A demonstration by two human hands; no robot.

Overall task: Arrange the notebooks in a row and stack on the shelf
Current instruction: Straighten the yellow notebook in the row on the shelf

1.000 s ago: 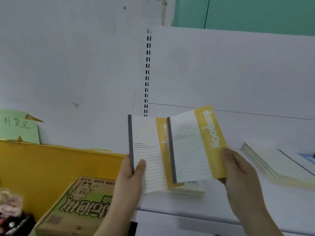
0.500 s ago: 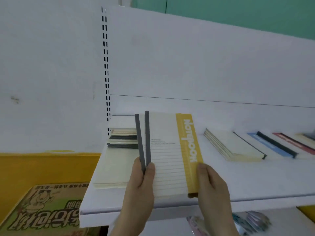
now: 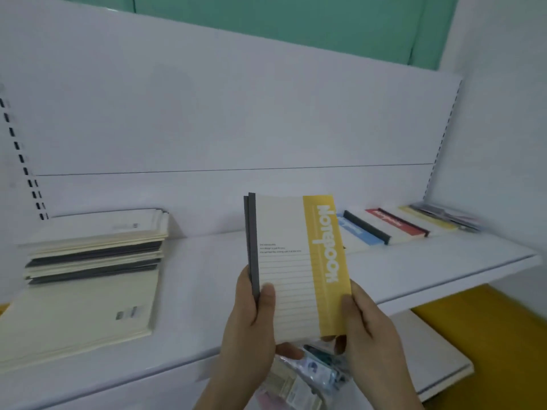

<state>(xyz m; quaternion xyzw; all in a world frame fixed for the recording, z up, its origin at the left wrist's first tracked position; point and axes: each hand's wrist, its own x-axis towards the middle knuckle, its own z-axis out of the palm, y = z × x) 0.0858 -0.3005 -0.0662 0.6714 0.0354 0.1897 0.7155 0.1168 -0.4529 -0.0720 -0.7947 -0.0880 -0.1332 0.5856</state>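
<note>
Cream-and-yellow notebooks [image 3: 296, 261] with dark spines, gripped by both hands' fingers [image 3: 268, 294].

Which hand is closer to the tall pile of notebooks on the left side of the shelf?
Left. The left hand grips the held notebooks on the side facing the pile; the right hand holds their yellow edge, farther from it.

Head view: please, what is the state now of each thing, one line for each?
yellow notebooks: two, held upright together, above the shelf.
left hand: grips the dark spine edge.
right hand: grips the yellow edge.
stack of notebooks: lying flat, uneven, at the left.
row of notebooks: lying flat, overlapping, at the right.
shelf: bare in the middle.
</note>
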